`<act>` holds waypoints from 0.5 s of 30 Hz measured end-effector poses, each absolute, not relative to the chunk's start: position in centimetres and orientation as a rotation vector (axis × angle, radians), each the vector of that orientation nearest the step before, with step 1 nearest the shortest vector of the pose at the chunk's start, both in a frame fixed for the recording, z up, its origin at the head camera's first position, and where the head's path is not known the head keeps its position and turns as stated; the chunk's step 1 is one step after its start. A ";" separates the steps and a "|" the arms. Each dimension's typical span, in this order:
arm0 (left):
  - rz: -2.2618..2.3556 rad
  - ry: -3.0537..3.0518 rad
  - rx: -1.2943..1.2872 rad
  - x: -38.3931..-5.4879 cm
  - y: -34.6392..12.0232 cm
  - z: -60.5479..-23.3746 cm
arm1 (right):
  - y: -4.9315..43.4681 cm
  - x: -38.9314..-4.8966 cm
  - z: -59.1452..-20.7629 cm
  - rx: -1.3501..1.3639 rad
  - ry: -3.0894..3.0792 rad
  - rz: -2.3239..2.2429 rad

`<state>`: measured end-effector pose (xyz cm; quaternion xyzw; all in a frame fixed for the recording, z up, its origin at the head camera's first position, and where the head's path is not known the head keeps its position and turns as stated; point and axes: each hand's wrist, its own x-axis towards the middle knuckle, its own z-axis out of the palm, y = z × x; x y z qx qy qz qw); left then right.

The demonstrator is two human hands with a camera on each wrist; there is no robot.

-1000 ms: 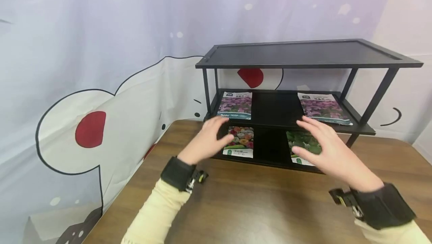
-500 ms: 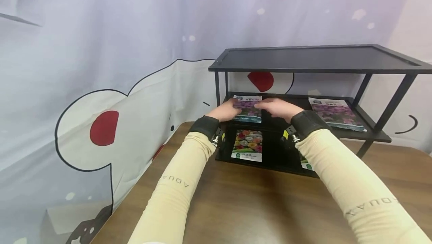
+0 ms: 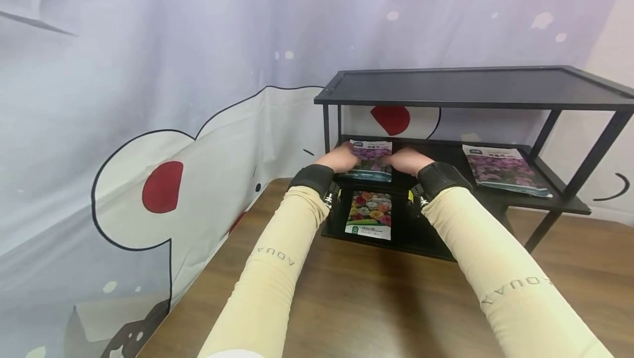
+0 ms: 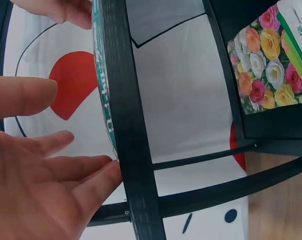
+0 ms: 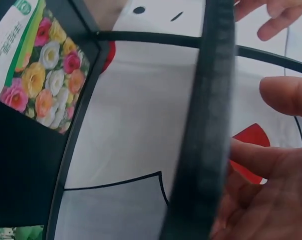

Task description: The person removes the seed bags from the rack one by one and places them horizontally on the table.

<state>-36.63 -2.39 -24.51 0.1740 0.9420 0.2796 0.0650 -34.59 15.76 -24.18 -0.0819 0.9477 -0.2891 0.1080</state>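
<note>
Fingers (image 4: 98,186) look loose, not curled tight, on the left hand (image 3: 340,158) and the right hand (image 3: 408,161), one at each side of the purple flower packet (image 3: 372,158), flat on the middle shelf (image 3: 448,153). Soft, even pushes from both sides should stop it creasing.

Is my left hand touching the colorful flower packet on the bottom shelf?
Apart. The left wrist view shows a shelf edge and backdrop between left hand and flower packet.
</note>
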 end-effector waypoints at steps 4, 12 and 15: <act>0.745 2.850 0.504 -36.9 -2.0 -24.3 | 15.5 -34.8 -24.1 -0.210 2.846 -0.716; 0.517 2.898 0.418 -44.6 -0.9 -28.5 | 14.9 -35.2 -24.2 -0.253 2.895 -0.688; 0.554 2.908 0.394 -43.6 -0.9 -28.1 | 14.9 -35.8 -24.7 -0.213 2.917 -0.790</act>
